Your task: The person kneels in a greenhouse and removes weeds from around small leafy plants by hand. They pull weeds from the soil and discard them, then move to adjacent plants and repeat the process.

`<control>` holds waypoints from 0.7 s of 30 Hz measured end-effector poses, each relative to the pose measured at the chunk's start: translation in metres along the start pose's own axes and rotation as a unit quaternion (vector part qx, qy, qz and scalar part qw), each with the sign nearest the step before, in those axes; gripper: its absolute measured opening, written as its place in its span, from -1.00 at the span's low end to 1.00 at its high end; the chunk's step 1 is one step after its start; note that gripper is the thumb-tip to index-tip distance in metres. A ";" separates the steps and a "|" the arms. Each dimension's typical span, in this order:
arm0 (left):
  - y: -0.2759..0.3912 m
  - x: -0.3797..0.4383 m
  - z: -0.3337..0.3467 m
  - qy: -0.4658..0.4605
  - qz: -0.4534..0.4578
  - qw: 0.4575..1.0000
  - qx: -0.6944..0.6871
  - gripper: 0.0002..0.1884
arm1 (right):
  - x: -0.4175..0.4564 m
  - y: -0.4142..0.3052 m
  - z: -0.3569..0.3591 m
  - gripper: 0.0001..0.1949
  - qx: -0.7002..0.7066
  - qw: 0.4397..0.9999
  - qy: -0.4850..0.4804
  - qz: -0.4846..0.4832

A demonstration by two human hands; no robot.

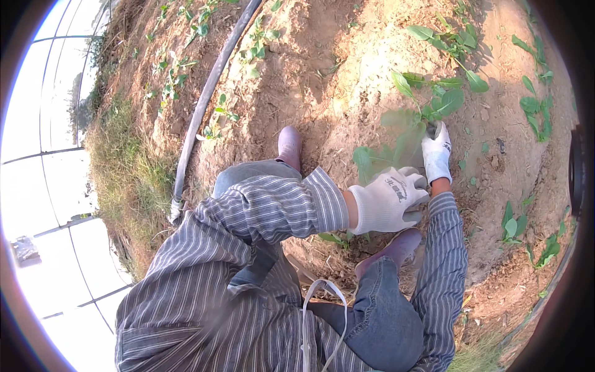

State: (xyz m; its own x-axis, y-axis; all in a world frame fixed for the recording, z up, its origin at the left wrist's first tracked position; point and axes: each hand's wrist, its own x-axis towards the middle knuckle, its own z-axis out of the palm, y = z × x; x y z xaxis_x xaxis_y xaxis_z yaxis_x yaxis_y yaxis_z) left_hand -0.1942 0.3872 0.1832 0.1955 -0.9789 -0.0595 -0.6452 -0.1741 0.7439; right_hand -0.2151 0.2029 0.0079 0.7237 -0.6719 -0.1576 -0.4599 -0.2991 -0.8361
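Note:
My left hand, in a white knit glove with grey-coated fingertips, reaches across in front of me above the soil. Its fingers are bent and spread; nothing shows between them, though the palm is hidden. Farther forward, my right hand wears a matching glove. Its fingertips close on the base of a leafy green plant, where the stems meet. Broad leaves also spread out just beyond my left hand, partly blurred. Both gloves bear printed writing.
A dark hose runs along the bed on the left. More leafy plants stand ahead, with others at the right. My purple shoes rest on the soil. Grass borders a framed translucent wall.

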 end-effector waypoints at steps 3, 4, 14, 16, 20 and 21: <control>0.005 -0.003 0.003 -0.027 -0.004 1.000 0.002 -0.64 | 0.003 0.009 0.007 -0.63 -0.001 1.000 0.011 0.018; 0.006 -0.004 0.003 -0.038 -0.007 0.999 0.006 -0.64 | 0.001 0.009 0.005 -0.62 0.004 1.000 0.002 0.026; 0.013 -0.010 0.003 -0.091 -0.011 0.996 0.021 -0.59 | 0.003 0.019 -0.004 -0.55 0.107 0.994 -0.030 0.020; 0.013 -0.014 0.003 -0.085 -0.008 0.996 0.026 -0.60 | -0.008 0.013 -0.006 -0.53 0.115 0.993 -0.006 0.015; 0.013 -0.022 0.002 -0.063 0.012 0.996 0.067 -0.66 | -0.034 0.022 -0.025 -0.59 0.151 0.987 0.044 0.039; 0.013 -0.023 0.001 -0.060 0.012 0.996 0.064 -0.67 | -0.042 0.035 -0.031 -0.60 0.186 0.980 0.060 0.040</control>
State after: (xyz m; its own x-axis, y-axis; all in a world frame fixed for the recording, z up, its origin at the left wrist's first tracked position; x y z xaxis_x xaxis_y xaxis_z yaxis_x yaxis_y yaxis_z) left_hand -0.2081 0.4075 0.1938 0.0940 -0.9872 -0.1286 -0.7391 -0.1557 0.6554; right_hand -0.2775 0.1992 0.0017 0.6170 -0.7644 -0.1870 -0.2771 0.0114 -0.9608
